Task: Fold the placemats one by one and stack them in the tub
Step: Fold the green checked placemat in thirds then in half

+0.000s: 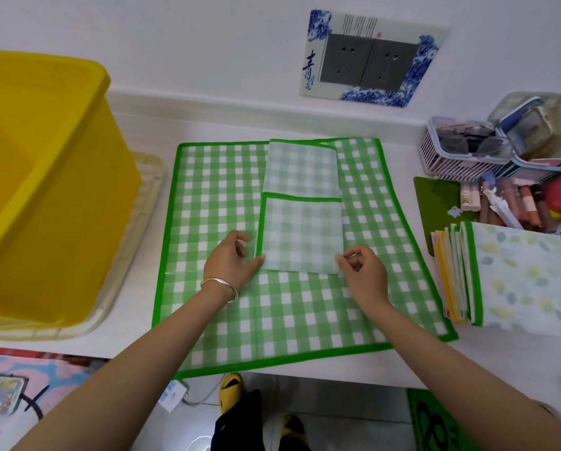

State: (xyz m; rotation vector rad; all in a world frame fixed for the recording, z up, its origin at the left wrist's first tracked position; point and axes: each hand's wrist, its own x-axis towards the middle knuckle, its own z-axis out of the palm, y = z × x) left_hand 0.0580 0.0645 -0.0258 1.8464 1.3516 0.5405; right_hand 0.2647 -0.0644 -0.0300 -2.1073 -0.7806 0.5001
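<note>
**Fold could spring open before it reaches the tub**

The folded placemat (301, 236) lies pale side up on a larger green-check spread placemat (214, 196), which covers the middle of the desk (136, 340). The right hand (363, 271) pinches its near right corner between thumb and forefinger. The left hand (233, 258) has its fingers loosely curled and its thumb against the near left corner. Whether that thumb grips the edge or only touches it, I cannot tell.

Risks, as I judge them:
- Held by only 2 corners, the stiff layers may fall open when lifted, and the far flap looks free to slide.
- A further crease pressed here could drag or wrinkle the mat beneath, since the 2 lie in full contact.
- A swing of the right arm could knock the stack of placemats (516, 278), which stands on edge just beside the spread one.

Containers:
- The yellow tub (77, 190) stands at the left on a cream tray (136, 242), apart from the mats. The part of its inside in view shows no placemat, and the rest is out of frame.
- A pink basket (451, 161) at the far right holds what look like sunglasses.
- A clear pouch (533, 125) leans behind it, its contents unclear.
</note>
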